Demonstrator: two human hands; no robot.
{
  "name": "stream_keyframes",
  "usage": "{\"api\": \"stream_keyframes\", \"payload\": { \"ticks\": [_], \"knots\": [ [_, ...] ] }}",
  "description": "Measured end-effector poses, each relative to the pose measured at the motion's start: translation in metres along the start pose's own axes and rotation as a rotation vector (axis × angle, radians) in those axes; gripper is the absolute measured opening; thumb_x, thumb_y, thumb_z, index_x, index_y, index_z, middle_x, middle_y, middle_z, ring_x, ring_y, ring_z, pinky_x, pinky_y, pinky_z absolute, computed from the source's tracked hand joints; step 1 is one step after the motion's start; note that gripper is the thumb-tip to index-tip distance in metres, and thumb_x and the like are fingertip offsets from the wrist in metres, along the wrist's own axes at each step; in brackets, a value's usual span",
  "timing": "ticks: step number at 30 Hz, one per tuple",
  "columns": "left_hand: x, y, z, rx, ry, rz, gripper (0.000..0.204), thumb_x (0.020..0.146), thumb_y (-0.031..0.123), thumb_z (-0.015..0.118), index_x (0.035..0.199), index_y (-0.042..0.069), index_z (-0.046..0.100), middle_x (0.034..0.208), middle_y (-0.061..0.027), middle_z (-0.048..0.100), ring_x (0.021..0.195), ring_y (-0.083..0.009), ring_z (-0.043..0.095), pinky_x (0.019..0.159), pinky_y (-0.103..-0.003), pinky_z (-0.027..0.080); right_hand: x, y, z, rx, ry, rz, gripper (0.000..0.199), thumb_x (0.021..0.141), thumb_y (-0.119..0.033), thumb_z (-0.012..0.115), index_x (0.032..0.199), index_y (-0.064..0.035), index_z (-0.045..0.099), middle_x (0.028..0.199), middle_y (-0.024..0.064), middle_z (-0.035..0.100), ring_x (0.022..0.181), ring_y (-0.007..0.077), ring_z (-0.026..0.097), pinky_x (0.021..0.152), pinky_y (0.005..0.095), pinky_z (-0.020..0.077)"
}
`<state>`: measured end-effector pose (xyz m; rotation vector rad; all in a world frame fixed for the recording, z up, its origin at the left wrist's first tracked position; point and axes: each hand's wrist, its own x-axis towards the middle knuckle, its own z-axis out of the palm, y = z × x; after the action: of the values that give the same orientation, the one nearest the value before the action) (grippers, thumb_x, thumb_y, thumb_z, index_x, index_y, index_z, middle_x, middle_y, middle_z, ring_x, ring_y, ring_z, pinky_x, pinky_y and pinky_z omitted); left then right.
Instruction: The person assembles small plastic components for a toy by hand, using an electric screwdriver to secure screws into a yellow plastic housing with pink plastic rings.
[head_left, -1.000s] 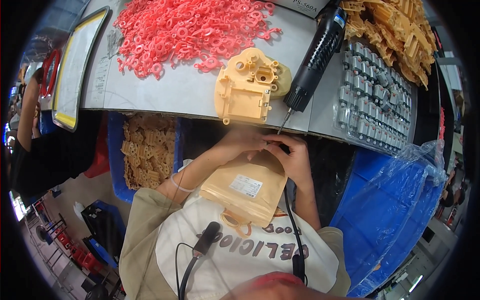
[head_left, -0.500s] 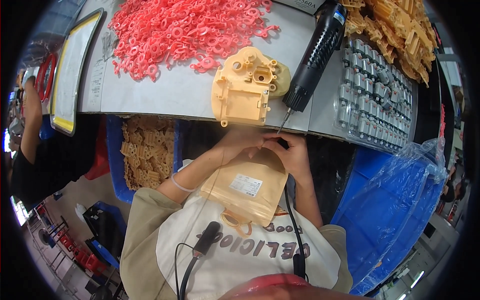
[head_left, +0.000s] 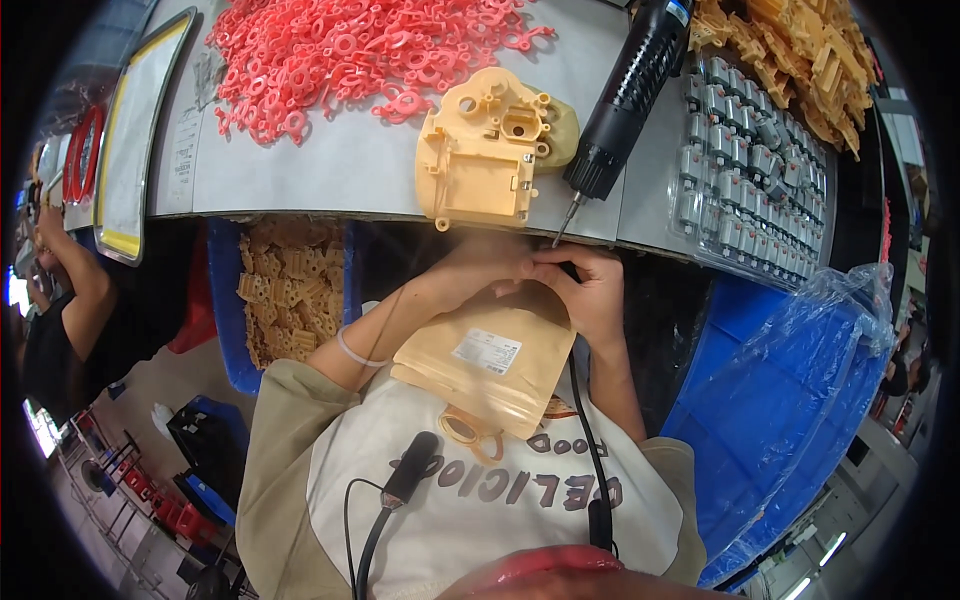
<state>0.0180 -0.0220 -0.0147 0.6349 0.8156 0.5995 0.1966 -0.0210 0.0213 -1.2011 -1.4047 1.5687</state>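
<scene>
My left hand (head_left: 475, 270) and right hand (head_left: 592, 290) meet (gripping or not, can't tell), pouch (head_left: 480, 375) below. Screwdriver (head_left: 625, 110) tip crowds them; housing (head_left: 480, 190) at table (head_left: 320, 180) near edge. Bin (head_left: 229, 330): tan parts (head_left: 285, 300); tray (head_left: 679, 222): motors (head_left: 733, 185).

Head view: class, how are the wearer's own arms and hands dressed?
The left sleeve and right sleeve are khaki and loose, leaving the forearms bare. A thin pale band circles the left forearm. The left hand and right hand wear no gloves; blur hides finer detail on the left.
</scene>
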Motion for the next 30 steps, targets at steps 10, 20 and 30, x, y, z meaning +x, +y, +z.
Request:
{"api": "stream_keyframes", "payload": {
  "ticks": [10,20,30],
  "knots": [
    [-0.004,0.004,0.015,0.335,-0.045,0.198,0.041,0.08,0.039,0.068,0.072,0.005,0.047,0.067,-0.0019,0.052,0.066,-0.008,0.045,0.058,-0.025,0.038,-0.018,-0.007,-0.005,0.327,0.02,0.269,0.013,0.075,0.005,0.069,0.087,0.0059,0.064,0.086,0.0137,0.065,0.07,0.017,0.062,0.065,0.0253,0.0515],
    [-0.038,0.044,0.039,0.815,0.12,0.298,0.043,0.07,0.035,0.076,0.08,0.001,0.051,0.065,-0.0072,0.051,0.057,-0.0177,0.047,0.055,-0.03,0.04,-0.033,-0.016,-0.006,0.515,0.009,0.254,0.014,0.075,0.008,0.063,0.088,0.005,0.064,0.088,0.016,0.065,0.073,0.0192,0.063,0.07,0.0288,0.052],
    [-0.047,0.041,0.05,0.898,0.203,0.472,0.031,0.073,0.023,0.075,0.079,0.001,0.054,0.067,-0.0037,0.055,0.055,-0.0077,0.045,0.049,-0.023,0.037,-0.028,-0.022,-0.003,0.708,-0.027,0.173,0.012,0.076,0.002,0.063,0.089,0.0021,0.064,0.084,0.0112,0.066,0.071,0.0149,0.063,0.067,0.0248,0.0508]
  ]
}}
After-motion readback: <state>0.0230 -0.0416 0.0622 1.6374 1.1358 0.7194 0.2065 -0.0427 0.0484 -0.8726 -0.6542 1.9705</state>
